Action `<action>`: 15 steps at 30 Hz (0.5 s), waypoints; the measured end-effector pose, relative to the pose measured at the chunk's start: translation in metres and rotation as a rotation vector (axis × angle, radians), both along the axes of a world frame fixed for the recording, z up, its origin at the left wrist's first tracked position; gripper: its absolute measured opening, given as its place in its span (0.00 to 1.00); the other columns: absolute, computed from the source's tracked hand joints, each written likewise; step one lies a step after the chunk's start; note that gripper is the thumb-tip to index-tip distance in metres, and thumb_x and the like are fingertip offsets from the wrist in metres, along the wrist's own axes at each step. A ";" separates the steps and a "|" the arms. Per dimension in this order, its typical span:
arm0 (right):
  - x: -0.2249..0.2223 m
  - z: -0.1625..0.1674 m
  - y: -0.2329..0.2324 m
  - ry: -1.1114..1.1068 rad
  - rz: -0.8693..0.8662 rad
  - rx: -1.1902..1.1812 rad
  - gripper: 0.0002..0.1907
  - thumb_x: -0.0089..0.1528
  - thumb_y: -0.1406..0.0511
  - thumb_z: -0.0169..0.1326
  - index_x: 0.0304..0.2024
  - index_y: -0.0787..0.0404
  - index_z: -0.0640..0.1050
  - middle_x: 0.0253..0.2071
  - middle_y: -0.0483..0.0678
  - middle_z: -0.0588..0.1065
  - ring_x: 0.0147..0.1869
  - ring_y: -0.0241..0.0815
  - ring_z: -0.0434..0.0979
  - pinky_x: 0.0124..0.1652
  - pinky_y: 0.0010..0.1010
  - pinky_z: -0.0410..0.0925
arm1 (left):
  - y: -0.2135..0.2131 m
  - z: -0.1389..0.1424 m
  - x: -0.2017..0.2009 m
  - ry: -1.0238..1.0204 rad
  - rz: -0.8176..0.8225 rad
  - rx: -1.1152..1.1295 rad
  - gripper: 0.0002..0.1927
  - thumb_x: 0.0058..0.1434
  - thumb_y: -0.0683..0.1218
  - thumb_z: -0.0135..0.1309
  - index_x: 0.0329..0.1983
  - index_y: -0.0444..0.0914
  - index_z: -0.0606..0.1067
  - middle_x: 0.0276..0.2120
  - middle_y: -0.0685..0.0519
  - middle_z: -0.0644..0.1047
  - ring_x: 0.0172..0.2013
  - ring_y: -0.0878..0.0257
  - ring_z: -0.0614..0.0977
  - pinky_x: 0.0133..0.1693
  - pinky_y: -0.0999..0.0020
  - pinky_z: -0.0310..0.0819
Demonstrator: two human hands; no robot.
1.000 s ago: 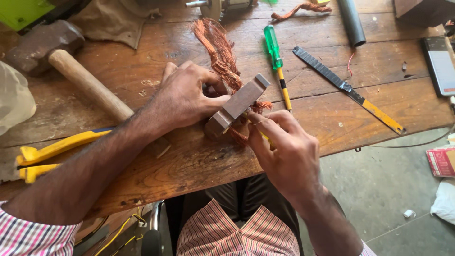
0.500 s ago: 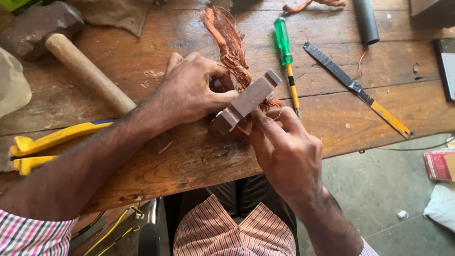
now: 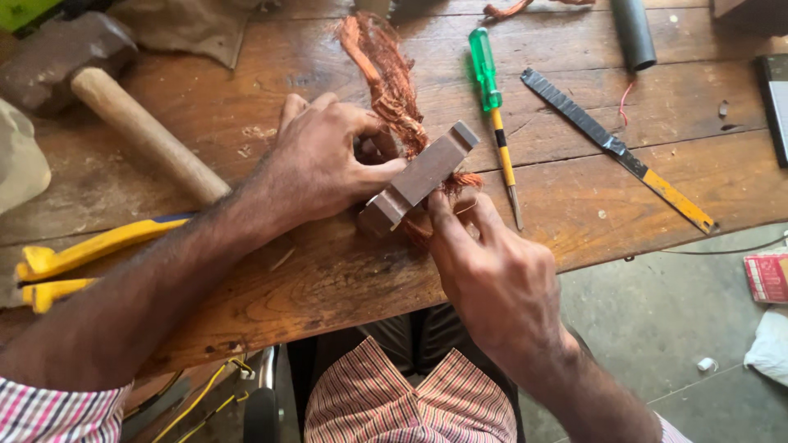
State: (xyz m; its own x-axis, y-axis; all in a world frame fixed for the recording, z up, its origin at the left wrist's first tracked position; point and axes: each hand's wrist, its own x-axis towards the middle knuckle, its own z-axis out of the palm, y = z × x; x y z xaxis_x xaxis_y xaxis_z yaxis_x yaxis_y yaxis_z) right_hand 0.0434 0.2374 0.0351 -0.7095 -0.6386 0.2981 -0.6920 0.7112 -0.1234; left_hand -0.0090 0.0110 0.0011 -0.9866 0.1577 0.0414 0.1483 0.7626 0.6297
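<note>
copper-orange wire bundle (image 3: 392, 90), green-handled screwdriver (image 3: 491, 98), yellow plier handles (image 3: 74, 258), brown wooden table (image 3: 246, 107).

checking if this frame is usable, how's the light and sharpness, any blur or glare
Head view: soft daylight, no harsh glare, only a dull sheen on the wooden table. Left hand, right hand and metal block are sharp, with no motion blur. The hammer at the edge is slightly softer. Mild wide-angle bending shows near the corners.
</note>
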 end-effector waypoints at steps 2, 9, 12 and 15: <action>0.000 0.000 0.003 0.007 0.006 0.021 0.22 0.60 0.67 0.61 0.57 0.65 0.78 0.39 0.53 0.75 0.29 0.47 0.80 0.26 0.37 0.72 | 0.000 0.002 0.000 0.008 0.000 -0.008 0.16 0.56 0.61 0.61 0.36 0.48 0.86 0.29 0.58 0.84 0.44 0.60 0.77 0.56 0.49 0.56; 0.010 -0.007 0.010 0.047 0.001 -0.074 0.21 0.60 0.69 0.61 0.56 0.65 0.78 0.39 0.49 0.75 0.28 0.42 0.79 0.28 0.35 0.71 | -0.001 0.001 -0.003 -0.039 0.006 0.001 0.16 0.57 0.61 0.60 0.37 0.48 0.86 0.31 0.58 0.84 0.43 0.62 0.78 0.58 0.51 0.54; 0.014 -0.011 0.015 0.053 -0.013 -0.070 0.19 0.60 0.69 0.61 0.55 0.65 0.79 0.40 0.48 0.75 0.27 0.42 0.78 0.28 0.35 0.71 | 0.002 -0.001 -0.002 -0.022 0.016 -0.009 0.17 0.56 0.61 0.61 0.37 0.47 0.86 0.33 0.57 0.84 0.44 0.61 0.77 0.57 0.51 0.55; 0.012 -0.012 0.014 0.041 -0.023 -0.140 0.19 0.60 0.69 0.61 0.54 0.63 0.79 0.39 0.48 0.75 0.28 0.41 0.79 0.28 0.33 0.71 | 0.001 0.000 -0.004 -0.061 0.023 -0.021 0.17 0.55 0.62 0.61 0.39 0.47 0.86 0.34 0.57 0.85 0.45 0.62 0.78 0.59 0.51 0.54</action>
State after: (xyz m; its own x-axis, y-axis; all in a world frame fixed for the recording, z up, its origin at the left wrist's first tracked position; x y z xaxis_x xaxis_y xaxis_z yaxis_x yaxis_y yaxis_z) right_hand 0.0554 0.2518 0.0226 -0.7084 -0.5726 0.4126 -0.6826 0.7044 -0.1945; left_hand -0.0130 0.0122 0.0016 -0.9905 0.1356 -0.0217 0.0929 0.7783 0.6210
